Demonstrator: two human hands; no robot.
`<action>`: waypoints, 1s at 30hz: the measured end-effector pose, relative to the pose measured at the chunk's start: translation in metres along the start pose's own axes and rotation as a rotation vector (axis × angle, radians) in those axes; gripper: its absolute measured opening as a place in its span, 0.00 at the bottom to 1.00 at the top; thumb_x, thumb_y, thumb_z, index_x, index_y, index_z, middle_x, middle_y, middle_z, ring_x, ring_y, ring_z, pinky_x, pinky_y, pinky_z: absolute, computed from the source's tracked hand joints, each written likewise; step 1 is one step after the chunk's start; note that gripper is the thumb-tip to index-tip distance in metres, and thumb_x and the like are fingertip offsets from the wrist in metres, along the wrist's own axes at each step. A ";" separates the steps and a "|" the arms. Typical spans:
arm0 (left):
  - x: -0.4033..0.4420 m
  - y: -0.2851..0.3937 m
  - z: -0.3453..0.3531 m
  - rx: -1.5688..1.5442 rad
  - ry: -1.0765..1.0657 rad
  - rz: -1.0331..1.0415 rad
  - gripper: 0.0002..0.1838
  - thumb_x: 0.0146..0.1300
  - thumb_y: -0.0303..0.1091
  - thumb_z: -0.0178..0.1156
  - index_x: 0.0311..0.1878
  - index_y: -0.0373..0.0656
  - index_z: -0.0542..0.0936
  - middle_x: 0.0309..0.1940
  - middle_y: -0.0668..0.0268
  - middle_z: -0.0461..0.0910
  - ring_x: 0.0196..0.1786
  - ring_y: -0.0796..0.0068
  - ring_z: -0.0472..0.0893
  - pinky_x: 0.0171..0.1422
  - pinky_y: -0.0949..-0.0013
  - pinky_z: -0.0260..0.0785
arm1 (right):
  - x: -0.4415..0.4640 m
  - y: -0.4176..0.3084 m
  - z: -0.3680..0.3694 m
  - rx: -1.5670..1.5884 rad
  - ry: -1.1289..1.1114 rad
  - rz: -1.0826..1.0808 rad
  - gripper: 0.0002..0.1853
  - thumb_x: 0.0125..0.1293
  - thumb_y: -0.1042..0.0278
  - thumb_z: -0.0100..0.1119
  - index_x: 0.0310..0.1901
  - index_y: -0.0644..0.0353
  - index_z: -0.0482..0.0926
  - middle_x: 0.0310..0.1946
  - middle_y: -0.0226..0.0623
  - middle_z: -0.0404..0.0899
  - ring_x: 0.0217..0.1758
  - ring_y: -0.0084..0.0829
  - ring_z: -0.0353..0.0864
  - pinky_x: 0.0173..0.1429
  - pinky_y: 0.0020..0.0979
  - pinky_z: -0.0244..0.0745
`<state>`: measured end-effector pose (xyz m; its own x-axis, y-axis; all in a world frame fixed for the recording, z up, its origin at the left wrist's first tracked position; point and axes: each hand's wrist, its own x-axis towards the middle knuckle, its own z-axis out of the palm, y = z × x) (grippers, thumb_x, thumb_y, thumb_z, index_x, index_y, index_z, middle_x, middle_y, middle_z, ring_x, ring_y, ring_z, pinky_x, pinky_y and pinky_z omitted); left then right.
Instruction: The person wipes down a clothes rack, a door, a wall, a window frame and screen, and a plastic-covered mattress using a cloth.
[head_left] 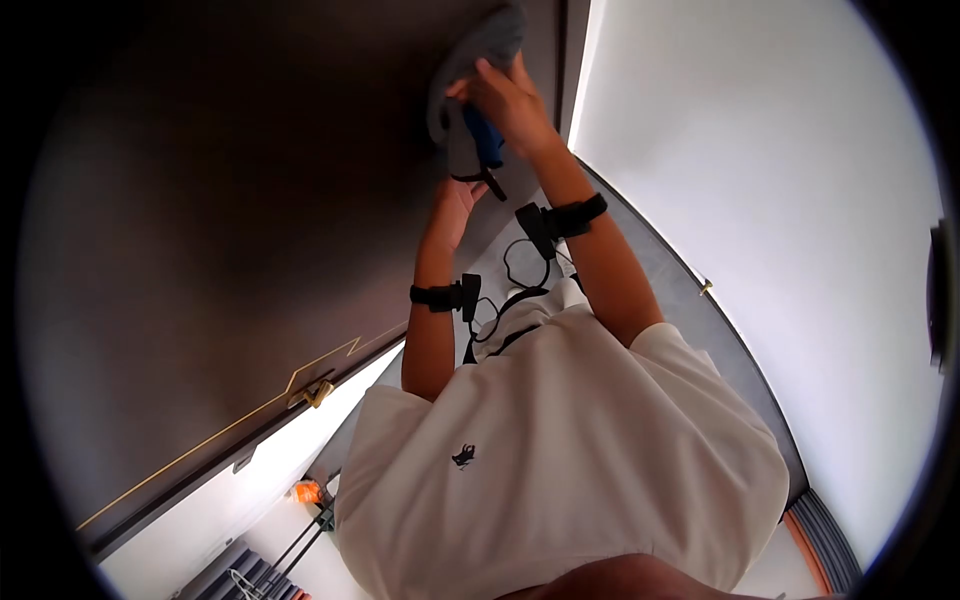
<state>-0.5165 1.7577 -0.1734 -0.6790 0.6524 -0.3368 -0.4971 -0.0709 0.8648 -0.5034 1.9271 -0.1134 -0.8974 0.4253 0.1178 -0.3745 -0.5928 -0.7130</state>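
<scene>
Near the top of the head view, a dark grey cap-like item (455, 130) with a blue patch and a thin dark strap hangs in front of a dark brown door. My right hand (505, 100) has its fingers closed on the item's upper right part. Below, my left hand (462, 200) is at the item's lower edge, its fingers partly hidden behind the item and the strap. Whether it grips the item is not visible. Each wrist wears a black band with a small device and a cable.
The dark door (200, 250) fills the left side, with a gold handle (318, 393) and a thin gold line. A white wall (760, 150) stands on the right. At the lower left are an orange object (306, 491) and dark poles.
</scene>
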 end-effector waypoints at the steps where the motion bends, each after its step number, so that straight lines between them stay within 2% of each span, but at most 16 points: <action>1: 0.007 -0.007 -0.001 -0.001 -0.012 0.015 0.28 0.80 0.48 0.40 0.70 0.34 0.63 0.67 0.50 0.69 0.70 0.56 0.71 0.76 0.54 0.62 | -0.003 0.009 -0.011 -0.043 0.172 0.074 0.26 0.75 0.61 0.51 0.70 0.56 0.57 0.54 0.45 0.77 0.56 0.36 0.77 0.63 0.37 0.69; 2: 0.012 -0.015 -0.003 -0.125 -0.036 0.018 0.28 0.78 0.50 0.42 0.68 0.36 0.64 0.65 0.52 0.71 0.70 0.57 0.70 0.75 0.54 0.61 | -0.006 0.018 -0.021 -0.077 0.345 0.151 0.28 0.74 0.60 0.53 0.70 0.56 0.58 0.58 0.45 0.74 0.60 0.37 0.75 0.66 0.39 0.67; 4: 0.014 -0.004 0.005 -0.225 -0.077 0.026 0.29 0.77 0.52 0.45 0.67 0.38 0.66 0.63 0.54 0.72 0.70 0.59 0.69 0.75 0.55 0.59 | -0.004 0.043 -0.038 -0.207 0.394 0.142 0.29 0.73 0.57 0.54 0.69 0.59 0.59 0.57 0.47 0.75 0.58 0.39 0.76 0.64 0.40 0.68; 6: 0.004 0.034 0.027 -0.329 -0.076 0.045 0.29 0.73 0.58 0.47 0.62 0.42 0.69 0.54 0.62 0.73 0.62 0.65 0.70 0.69 0.58 0.59 | 0.010 0.033 -0.032 -0.332 0.461 0.113 0.30 0.72 0.55 0.55 0.68 0.62 0.60 0.56 0.49 0.75 0.56 0.41 0.77 0.63 0.42 0.70; 7: -0.003 0.050 0.037 -0.314 -0.099 0.043 0.29 0.73 0.58 0.47 0.62 0.42 0.69 0.54 0.62 0.73 0.62 0.65 0.70 0.69 0.58 0.59 | 0.013 0.015 -0.012 -0.407 0.307 -0.098 0.33 0.71 0.52 0.55 0.68 0.65 0.59 0.59 0.52 0.72 0.59 0.45 0.73 0.65 0.44 0.66; 8: -0.008 0.066 0.048 -0.180 -0.069 0.237 0.29 0.71 0.60 0.48 0.60 0.44 0.70 0.50 0.65 0.71 0.56 0.67 0.69 0.66 0.60 0.59 | 0.016 -0.008 0.006 -0.485 0.154 -0.307 0.35 0.70 0.49 0.55 0.68 0.69 0.59 0.61 0.56 0.68 0.62 0.49 0.70 0.68 0.47 0.62; 11: -0.036 0.126 0.100 -0.005 0.002 0.697 0.29 0.68 0.61 0.51 0.58 0.47 0.70 0.41 0.69 0.66 0.46 0.72 0.66 0.58 0.62 0.59 | 0.017 -0.083 0.071 -0.896 0.022 -0.702 0.39 0.70 0.46 0.55 0.68 0.73 0.59 0.59 0.65 0.65 0.64 0.57 0.63 0.68 0.48 0.60; 13: -0.046 0.149 0.108 -0.002 -0.063 0.906 0.36 0.66 0.60 0.52 0.67 0.43 0.66 0.50 0.64 0.71 0.56 0.68 0.69 0.66 0.59 0.57 | 0.017 -0.120 0.110 -0.951 -0.007 -0.774 0.35 0.67 0.51 0.58 0.68 0.69 0.64 0.54 0.65 0.69 0.60 0.59 0.67 0.65 0.48 0.64; 14: -0.056 0.158 0.121 0.032 -0.099 0.989 0.40 0.65 0.61 0.53 0.72 0.42 0.60 0.58 0.59 0.69 0.63 0.64 0.67 0.71 0.57 0.54 | 0.037 -0.122 0.119 -0.898 -0.025 -0.939 0.32 0.66 0.57 0.57 0.66 0.69 0.66 0.46 0.61 0.74 0.53 0.57 0.74 0.59 0.48 0.70; 15: -0.066 0.162 0.131 0.069 -0.132 1.066 0.45 0.64 0.61 0.54 0.76 0.41 0.55 0.66 0.54 0.67 0.70 0.60 0.65 0.75 0.55 0.50 | 0.040 -0.129 0.125 -0.907 -0.010 -0.938 0.32 0.66 0.57 0.57 0.66 0.69 0.66 0.46 0.61 0.74 0.53 0.57 0.74 0.59 0.48 0.70; 16: -0.068 0.160 0.130 0.065 -0.141 1.060 0.45 0.64 0.61 0.54 0.76 0.41 0.55 0.66 0.54 0.67 0.70 0.60 0.65 0.75 0.55 0.50 | 0.038 -0.135 0.135 -0.925 0.016 -0.923 0.30 0.65 0.59 0.57 0.65 0.69 0.68 0.42 0.59 0.76 0.49 0.55 0.76 0.55 0.48 0.72; 18: -0.064 0.161 0.125 0.179 -0.090 1.042 0.48 0.67 0.58 0.53 0.80 0.43 0.46 0.76 0.47 0.55 0.78 0.53 0.55 0.80 0.51 0.41 | 0.035 -0.134 0.138 -1.017 0.099 -0.965 0.26 0.63 0.65 0.56 0.61 0.70 0.72 0.35 0.54 0.78 0.40 0.51 0.81 0.42 0.48 0.77; 19: -0.063 0.160 0.125 0.173 -0.086 1.053 0.48 0.67 0.58 0.53 0.80 0.43 0.46 0.76 0.47 0.55 0.78 0.53 0.55 0.80 0.51 0.41 | 0.036 -0.130 0.136 -1.020 0.087 -0.972 0.26 0.63 0.65 0.56 0.61 0.70 0.72 0.35 0.54 0.78 0.40 0.51 0.81 0.42 0.48 0.77; 21: -0.054 0.159 0.125 0.249 0.155 0.780 0.43 0.70 0.51 0.52 0.80 0.45 0.46 0.77 0.45 0.49 0.80 0.54 0.50 0.80 0.50 0.40 | 0.047 -0.117 0.124 -1.101 0.248 -0.971 0.24 0.63 0.64 0.56 0.58 0.72 0.72 0.35 0.53 0.78 0.38 0.52 0.81 0.39 0.48 0.77; 26: -0.019 0.116 0.110 0.061 -0.048 0.738 0.36 0.75 0.43 0.49 0.79 0.52 0.44 0.78 0.61 0.48 0.77 0.58 0.56 0.78 0.47 0.55 | 0.057 -0.106 0.097 -1.043 0.132 -0.946 0.21 0.66 0.62 0.54 0.52 0.72 0.72 0.34 0.52 0.79 0.33 0.53 0.81 0.35 0.48 0.78; 30: 0.011 0.073 0.090 -0.036 -0.078 0.608 0.35 0.75 0.44 0.49 0.79 0.52 0.46 0.77 0.61 0.49 0.76 0.59 0.57 0.77 0.49 0.57 | 0.064 -0.097 0.062 -1.195 0.118 -0.925 0.20 0.67 0.61 0.53 0.53 0.70 0.71 0.34 0.52 0.80 0.31 0.55 0.82 0.35 0.50 0.78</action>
<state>-0.5114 1.8274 -0.0804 -0.8060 0.5399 0.2425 -0.0515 -0.4722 0.8800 -0.5387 1.9692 0.0060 -0.4147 0.4110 0.8118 -0.3230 0.7676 -0.5536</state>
